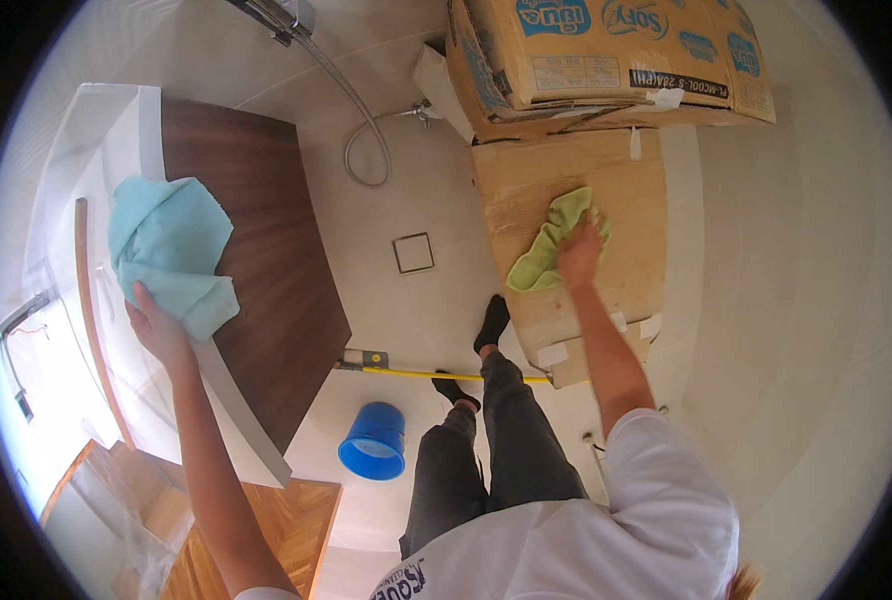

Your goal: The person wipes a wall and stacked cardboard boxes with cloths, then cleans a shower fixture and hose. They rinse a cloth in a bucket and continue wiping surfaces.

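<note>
My left hand (pixel 159 327) grips a light-blue cloth (pixel 172 236) by its lower corner, thumb on top and fingers hidden beneath. The bunched cloth lies over the white edge of a vanity counter (pixel 249 433) and hangs past its dark wood-grain front (pixel 258 247). On the other side, my right hand (pixel 580 251) is on a crumpled green cloth (pixel 542 259), which rests on a flat brown cardboard sheet (pixel 626 195). Its fingertips are partly hidden in the folds.
A large printed cardboard box (pixel 611 64) stands beyond the sheet. A shower hose (pixel 348 82) hangs near a square floor drain (pixel 413 253). By my feet are a blue bucket (pixel 374 442) and a yellow pole (pixel 416 373) lying across the floor.
</note>
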Demonstrator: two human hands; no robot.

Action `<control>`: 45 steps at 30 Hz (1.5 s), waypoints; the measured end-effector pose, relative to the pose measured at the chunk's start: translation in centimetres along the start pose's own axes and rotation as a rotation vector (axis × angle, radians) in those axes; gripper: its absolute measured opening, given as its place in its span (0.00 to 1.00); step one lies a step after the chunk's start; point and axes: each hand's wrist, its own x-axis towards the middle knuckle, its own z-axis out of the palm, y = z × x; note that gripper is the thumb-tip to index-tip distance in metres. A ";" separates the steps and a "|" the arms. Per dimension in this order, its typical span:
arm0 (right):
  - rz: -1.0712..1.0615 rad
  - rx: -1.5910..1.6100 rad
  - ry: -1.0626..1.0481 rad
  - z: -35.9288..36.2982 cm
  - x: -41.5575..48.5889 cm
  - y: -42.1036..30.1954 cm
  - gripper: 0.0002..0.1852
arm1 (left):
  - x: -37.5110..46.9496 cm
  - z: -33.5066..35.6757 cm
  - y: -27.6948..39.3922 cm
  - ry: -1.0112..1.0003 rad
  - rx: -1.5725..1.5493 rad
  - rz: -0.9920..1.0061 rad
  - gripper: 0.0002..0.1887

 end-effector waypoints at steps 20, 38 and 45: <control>-0.579 -0.015 0.081 2.3 8.6 -9.1 0.22 | 0.2 -0.1 -0.5 0.013 0.046 0.016 0.29; -0.523 0.100 0.047 3.0 1.8 -5.8 0.26 | 0.2 -0.1 -0.1 0.016 0.058 -0.048 0.32; 0.096 -0.182 0.302 -0.3 -1.4 16.8 0.26 | 0.3 -0.3 -0.4 0.007 0.070 0.006 0.34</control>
